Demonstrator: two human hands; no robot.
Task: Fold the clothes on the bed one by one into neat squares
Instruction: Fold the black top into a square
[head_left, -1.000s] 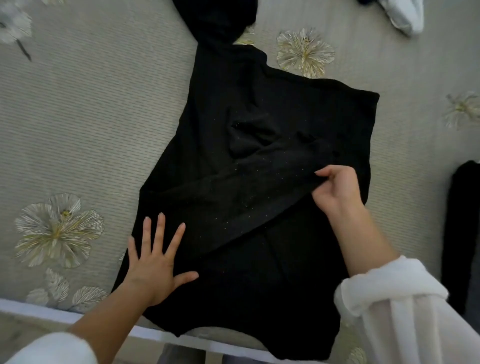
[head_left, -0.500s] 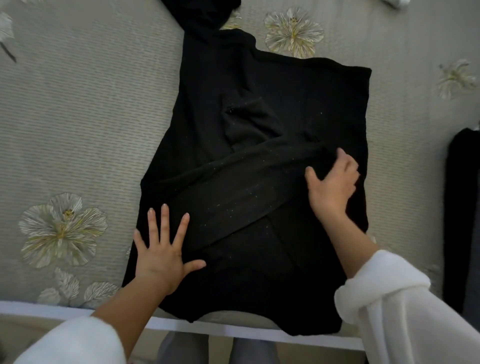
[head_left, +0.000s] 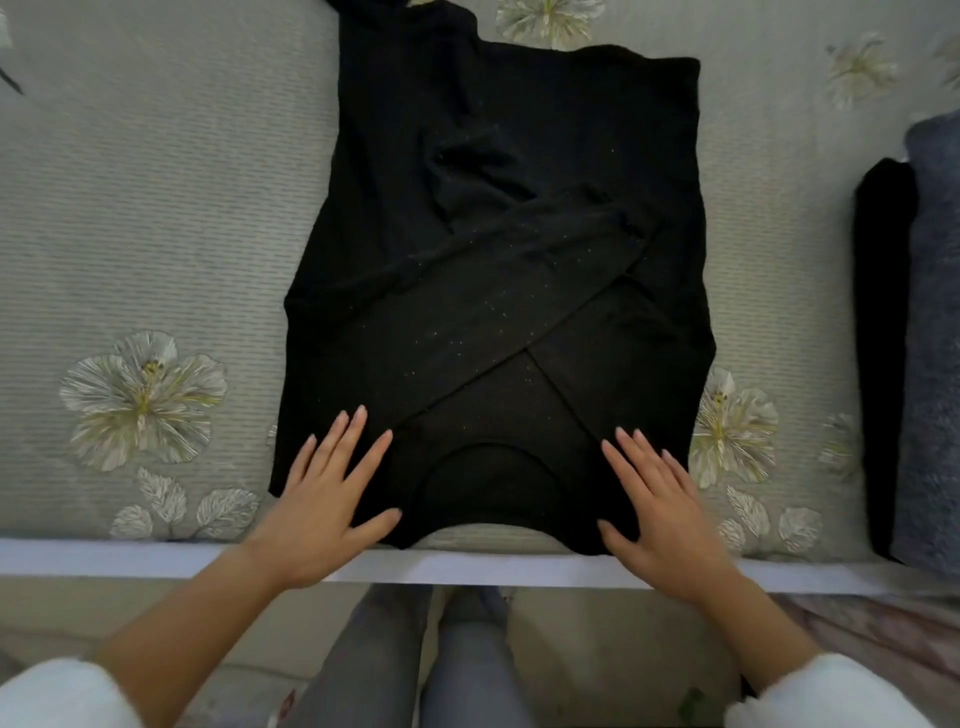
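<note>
A black long-sleeved top (head_left: 498, 270) lies spread flat on the bed (head_left: 156, 208), its neckline toward the near edge. Both sleeves are folded across the body and cross each other. My left hand (head_left: 332, 493) lies flat with straight, spread fingers on the near left shoulder of the top. My right hand (head_left: 660, 499) lies flat the same way on the near right shoulder. Neither hand grips the cloth. The far end of the top runs out of view at the upper edge.
The bed has a grey ribbed cover with embroidered flowers (head_left: 143, 397) and a white front edge (head_left: 467, 566). At the right lie a folded black garment (head_left: 883, 353) and a grey-blue one (head_left: 935, 338). My legs in grey trousers stand below the bed edge.
My right hand let go of the sleeve it held across the top and came down to the near right shoulder. My left hand shifted slightly right and stays flat.
</note>
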